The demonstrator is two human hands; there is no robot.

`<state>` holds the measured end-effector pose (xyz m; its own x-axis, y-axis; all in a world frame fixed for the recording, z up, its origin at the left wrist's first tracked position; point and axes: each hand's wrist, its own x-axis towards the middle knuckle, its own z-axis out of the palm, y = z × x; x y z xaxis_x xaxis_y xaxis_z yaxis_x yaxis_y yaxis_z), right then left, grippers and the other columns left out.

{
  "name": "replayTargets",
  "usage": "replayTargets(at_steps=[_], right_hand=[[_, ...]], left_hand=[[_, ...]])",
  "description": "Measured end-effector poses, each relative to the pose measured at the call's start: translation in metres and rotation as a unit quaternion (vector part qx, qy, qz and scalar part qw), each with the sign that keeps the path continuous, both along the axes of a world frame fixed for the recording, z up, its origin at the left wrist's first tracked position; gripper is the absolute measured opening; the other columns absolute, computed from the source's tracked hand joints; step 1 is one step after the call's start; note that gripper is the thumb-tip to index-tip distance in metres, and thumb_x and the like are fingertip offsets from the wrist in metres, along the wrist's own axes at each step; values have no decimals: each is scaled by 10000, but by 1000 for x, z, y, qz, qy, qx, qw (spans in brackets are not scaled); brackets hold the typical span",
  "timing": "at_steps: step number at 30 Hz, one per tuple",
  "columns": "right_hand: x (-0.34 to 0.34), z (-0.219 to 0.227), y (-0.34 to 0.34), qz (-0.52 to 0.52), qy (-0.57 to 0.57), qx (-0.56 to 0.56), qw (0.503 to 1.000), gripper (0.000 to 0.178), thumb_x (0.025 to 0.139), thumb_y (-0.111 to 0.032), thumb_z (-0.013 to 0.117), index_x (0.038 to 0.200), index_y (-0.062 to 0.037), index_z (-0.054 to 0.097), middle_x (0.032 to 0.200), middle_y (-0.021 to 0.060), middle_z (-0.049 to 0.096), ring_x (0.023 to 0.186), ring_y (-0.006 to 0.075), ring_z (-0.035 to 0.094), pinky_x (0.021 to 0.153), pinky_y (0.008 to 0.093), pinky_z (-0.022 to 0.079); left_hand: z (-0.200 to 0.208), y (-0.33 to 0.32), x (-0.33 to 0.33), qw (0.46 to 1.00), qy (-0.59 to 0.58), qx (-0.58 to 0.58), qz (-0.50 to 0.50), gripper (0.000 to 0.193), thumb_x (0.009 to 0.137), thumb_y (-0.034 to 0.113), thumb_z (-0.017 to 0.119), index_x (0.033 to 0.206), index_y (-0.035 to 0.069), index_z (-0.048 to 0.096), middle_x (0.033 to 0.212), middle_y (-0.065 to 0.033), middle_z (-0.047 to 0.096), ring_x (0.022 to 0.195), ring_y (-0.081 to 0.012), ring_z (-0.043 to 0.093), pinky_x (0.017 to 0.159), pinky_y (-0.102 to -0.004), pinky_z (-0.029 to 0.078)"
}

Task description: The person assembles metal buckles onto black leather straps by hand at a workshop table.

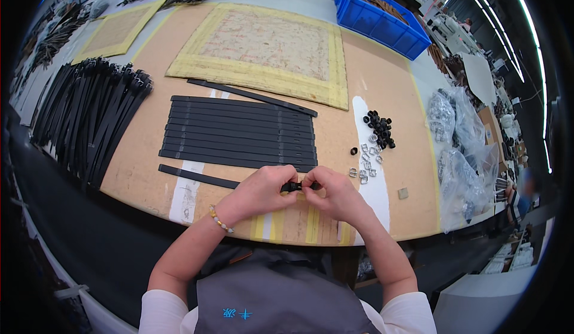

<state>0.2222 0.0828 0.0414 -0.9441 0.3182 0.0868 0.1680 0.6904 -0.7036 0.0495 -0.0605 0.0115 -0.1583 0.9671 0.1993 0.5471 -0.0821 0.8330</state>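
Note:
A black belt strap [209, 178] lies along the near part of the table, and its right end is raised between my hands. My left hand [263, 192] is closed round the strap close to that end. Pinched against the tip is my right hand [336, 194], with a small dark piece at its fingers. Whether that piece is a loop or part of the strap is hidden. Just beyond my hands, several black straps [239, 128] lie side by side in a flat row. One more strap [254, 97] rests at a slant above them.
Small black loops [380, 129] and silver metal buckles [366, 162] lie loose to the right. A thick bundle of black straps [89, 119] fills the left side. Farther back are a yellow-edged board [257, 86] and a blue crate [382, 26]. Clear plastic bags [463, 178] sit at the right edge.

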Motion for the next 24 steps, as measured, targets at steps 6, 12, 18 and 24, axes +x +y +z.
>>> replayTargets(at_steps=[6, 12, 18, 24], right_hand=[[-9, 14, 13, 1, -87, -151, 985, 121, 924, -65, 752, 1020, -14, 699, 910, 40, 726, 812, 117, 683, 743, 274, 561], [-20, 10, 16, -27, -111, -224, 968, 158, 923, -86, 782, 1034, -26, 687, 836, 4, 680, 755, 47, 611, 695, 236, 520], [-12, -31, 28, -56, 38, -356, 932, 272, 904, -82, 830, 1107, -27, 658, 896, -8, 680, 772, 45, 616, 700, 215, 516], [10, -37, 57, -14, 43, -625, 779, 308, 1083, -213, 595, 1295, 7, 638, 1123, 133, 747, 1016, 204, 762, 854, 281, 640]], left_hand=[[-12, -1, 1, 999, 24, 46, -8, 229, 864, 122, 795, 1006, 8, 657, 904, -137, 698, 814, -313, 691, 704, -382, 565], [-8, -2, -1, 997, 43, 66, 6, 261, 879, 152, 805, 1055, 14, 670, 924, -133, 703, 830, -312, 709, 700, -385, 576], [-2, -1, -2, 994, 45, 74, 71, 264, 869, 138, 812, 1052, 12, 668, 964, -134, 722, 884, -290, 742, 715, -366, 601], [3, -1, -4, 994, -1, 76, 84, 236, 863, 87, 803, 1052, 1, 690, 941, -123, 723, 854, -251, 745, 699, -319, 600]])
